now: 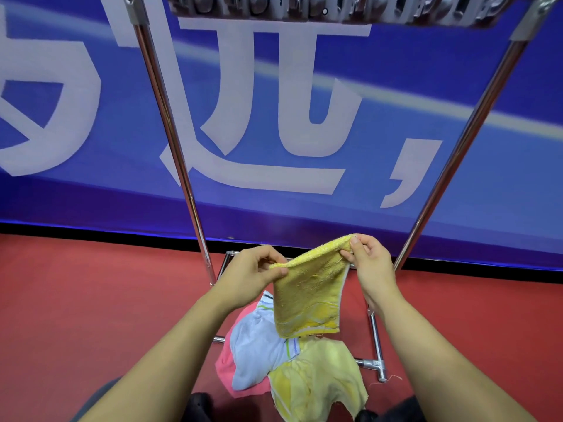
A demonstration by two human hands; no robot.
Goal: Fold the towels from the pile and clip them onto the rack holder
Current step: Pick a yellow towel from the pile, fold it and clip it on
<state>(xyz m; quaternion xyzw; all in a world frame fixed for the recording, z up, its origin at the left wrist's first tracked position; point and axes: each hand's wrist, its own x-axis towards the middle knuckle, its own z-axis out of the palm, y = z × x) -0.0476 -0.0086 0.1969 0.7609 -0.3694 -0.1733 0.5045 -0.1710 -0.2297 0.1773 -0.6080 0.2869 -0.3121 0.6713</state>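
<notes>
While both hands were up in front of the rack, left hand (256,271) pinched one top corner of the yellow towel (307,295) and right hand (367,260) pinched the other, fingers curled on the edge. Towel hung folded between them, above the pile (283,357) of blue, pink and pale yellow towels on the red floor (91,300). Pile lay inside the rack base (376,345). Rack poles (170,132) rose to clips (304,7) at top, blurred. Blue banner (396,86) behind.
</notes>
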